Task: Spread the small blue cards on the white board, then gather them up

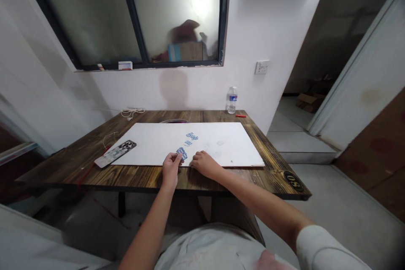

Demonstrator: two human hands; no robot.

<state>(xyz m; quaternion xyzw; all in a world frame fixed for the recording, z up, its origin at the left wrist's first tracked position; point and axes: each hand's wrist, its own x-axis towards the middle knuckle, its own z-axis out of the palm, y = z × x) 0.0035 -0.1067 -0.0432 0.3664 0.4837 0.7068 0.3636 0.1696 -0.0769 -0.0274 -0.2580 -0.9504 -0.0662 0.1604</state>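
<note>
Left hand (171,169) had its fingertips (179,157) pinched together at the nearest cluster of blue-printed paper scraps (182,153), touching it; can't tell if clamped on it. Right hand (205,165) sat just right of it, fingers loosely curled on the near edge of the matte white board (152,145), nothing visible in them. Two more blue-printed scraps (192,136) lay farther in, mid-board, well short of the far edge. Board sat on a scorched-grain wooden table (76,169). Smartphone in a case (115,154) lay against the board's left edge. Coiled white cable (133,112) at the far-left edge; plastic water bottle (232,100) and small red stick (240,115) near the far-right corner.
</note>
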